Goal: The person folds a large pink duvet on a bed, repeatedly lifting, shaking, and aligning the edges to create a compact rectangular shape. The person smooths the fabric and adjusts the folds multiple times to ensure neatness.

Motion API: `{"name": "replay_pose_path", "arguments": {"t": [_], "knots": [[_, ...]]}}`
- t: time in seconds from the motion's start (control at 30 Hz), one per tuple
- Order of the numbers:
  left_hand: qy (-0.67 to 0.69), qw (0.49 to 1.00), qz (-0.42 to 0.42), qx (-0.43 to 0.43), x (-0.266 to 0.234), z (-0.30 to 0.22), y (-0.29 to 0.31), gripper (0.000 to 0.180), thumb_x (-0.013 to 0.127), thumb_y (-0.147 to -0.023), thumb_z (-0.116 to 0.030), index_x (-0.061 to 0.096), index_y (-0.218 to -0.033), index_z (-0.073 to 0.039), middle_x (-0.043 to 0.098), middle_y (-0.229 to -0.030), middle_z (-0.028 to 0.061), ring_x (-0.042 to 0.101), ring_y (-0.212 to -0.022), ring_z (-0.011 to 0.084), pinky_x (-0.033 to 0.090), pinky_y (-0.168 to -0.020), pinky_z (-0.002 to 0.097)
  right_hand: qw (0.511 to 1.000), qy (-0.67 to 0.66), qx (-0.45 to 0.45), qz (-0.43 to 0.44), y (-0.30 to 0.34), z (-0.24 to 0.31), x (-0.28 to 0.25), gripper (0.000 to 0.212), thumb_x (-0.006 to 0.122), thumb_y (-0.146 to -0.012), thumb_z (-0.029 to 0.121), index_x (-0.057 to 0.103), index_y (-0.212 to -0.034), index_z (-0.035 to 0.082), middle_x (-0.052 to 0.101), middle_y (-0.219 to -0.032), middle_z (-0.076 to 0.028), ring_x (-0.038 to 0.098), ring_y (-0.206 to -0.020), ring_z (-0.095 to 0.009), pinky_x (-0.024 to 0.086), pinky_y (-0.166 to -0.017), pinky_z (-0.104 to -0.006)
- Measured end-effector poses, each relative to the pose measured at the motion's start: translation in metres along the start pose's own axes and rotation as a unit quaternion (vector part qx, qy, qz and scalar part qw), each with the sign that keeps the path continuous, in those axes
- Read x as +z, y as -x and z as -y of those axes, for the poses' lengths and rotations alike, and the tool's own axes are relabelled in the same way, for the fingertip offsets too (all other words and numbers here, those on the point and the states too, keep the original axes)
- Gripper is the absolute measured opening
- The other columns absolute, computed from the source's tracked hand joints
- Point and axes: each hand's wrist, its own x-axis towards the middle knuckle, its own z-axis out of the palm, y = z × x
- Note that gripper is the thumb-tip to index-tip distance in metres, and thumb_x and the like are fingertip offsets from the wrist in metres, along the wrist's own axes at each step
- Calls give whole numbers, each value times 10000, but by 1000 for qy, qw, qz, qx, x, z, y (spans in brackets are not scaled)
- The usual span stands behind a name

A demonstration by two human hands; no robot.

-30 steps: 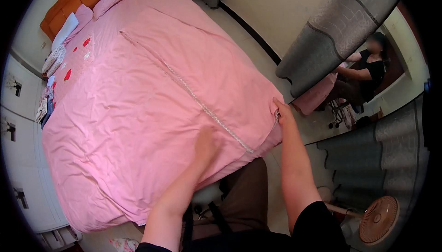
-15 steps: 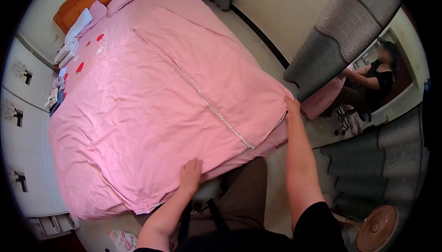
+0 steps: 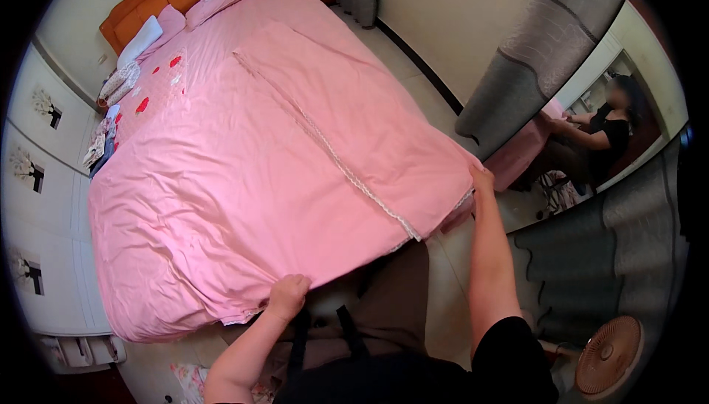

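Note:
A pink duvet (image 3: 221,160) covers most of the bed, wrinkled at its lower left and smoother at the right. White lace trim (image 3: 342,164) runs slantwise across it to the near edge. My left hand (image 3: 288,297) is closed round the near edge, fingers folded over the cloth. Out at the near right corner, my right hand (image 3: 482,180) pinches the duvet, and the cloth is drawn taut between the two hands. Part of the lace-trimmed edge hangs beside the right hand. The fingertips of both hands are partly hidden by the cloth.
Pillows (image 3: 227,1) lie by the wooden headboard (image 3: 159,7). White cabinets (image 3: 55,182) line the left side, with folded clothes (image 3: 100,142) between them and the bed. At right are grey curtains (image 3: 546,49), a mirror (image 3: 591,116) and a brown fan (image 3: 609,356).
My left hand, lying flat on the duvet before, has moved left and nearer and closed on the edge. My right hand keeps its corner, slightly farther right. The near edge is lifted and straighter.

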Motion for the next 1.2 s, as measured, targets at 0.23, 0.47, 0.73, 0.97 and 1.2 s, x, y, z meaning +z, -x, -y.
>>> {"name": "replay_pose_path", "arguments": {"t": [0.23,0.47,0.73,0.97,1.2], "knots": [[90,978,188,24,18,-27,59,131,549,-686,-73,560,-816,-81,598,-779,114,608,-772,327,485,-616,452,998,41,15,-51,79,-55,-98,344,677,-816,144,622,-1093,-54,660,-1014,-104,625,-867,-188,496,-754,-309],[193,940,277,-54,34,-21,63,268,561,-758,-97,609,-1019,-63,636,-932,159,604,-901,358,494,-768,436,942,303,-124,-71,115,-55,-97,295,666,-796,147,644,-1058,13,668,-986,-122,627,-909,-250,477,-831,-368],[93,986,-62,-121,40,60,-61,246,565,-792,-42,619,-1033,-36,596,-1149,160,565,-1035,334,452,-894,434,739,403,-520,145,127,14,109,244,543,-821,201,629,-1021,91,620,-1139,-86,531,-1146,-257,370,-1002,-413],[58,988,-138,-35,59,96,-199,301,530,-817,-43,585,-1112,-26,564,-1202,169,512,-1125,357,400,-973,457,681,513,-442,278,168,27,283,495,487,-891,350,481,-1328,117,376,-1457,-93,282,-1375,-258,155,-1123,-488],[60,964,62,-253,114,118,-288,549,462,-931,-358,379,-1400,-85,291,-1493,155,252,-1390,275,194,-1115,492,633,436,-416,485,187,-26,268,579,531,-871,377,452,-1351,63,359,-1462,-114,225,-1401,-262,120,-1144,-478]]}}
